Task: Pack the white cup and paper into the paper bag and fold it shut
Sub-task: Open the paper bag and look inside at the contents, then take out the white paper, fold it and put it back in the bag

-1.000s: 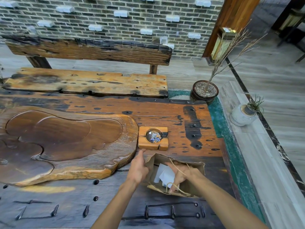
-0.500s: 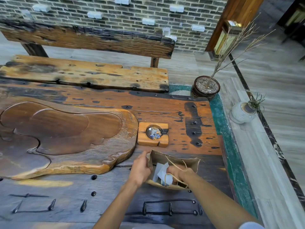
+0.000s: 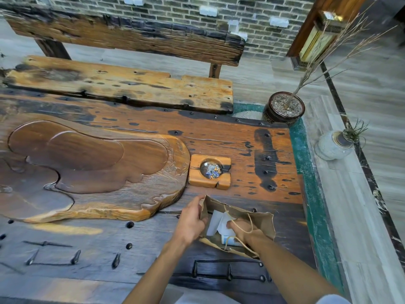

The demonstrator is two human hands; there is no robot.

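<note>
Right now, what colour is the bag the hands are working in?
Plain brown kraft paper bag, with tan string handles; seen in the head view.

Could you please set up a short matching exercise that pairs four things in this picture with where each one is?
Things:
1. white paper
2. left hand
3. wooden ashtray
4. dark pot with dry twigs

Places:
A. on the floor past the table's far right corner
B. holding the paper bag's left edge
C. inside the open paper bag
D. on the table just beyond the bag

Pairs: 1-C, 2-B, 3-D, 4-A
</note>
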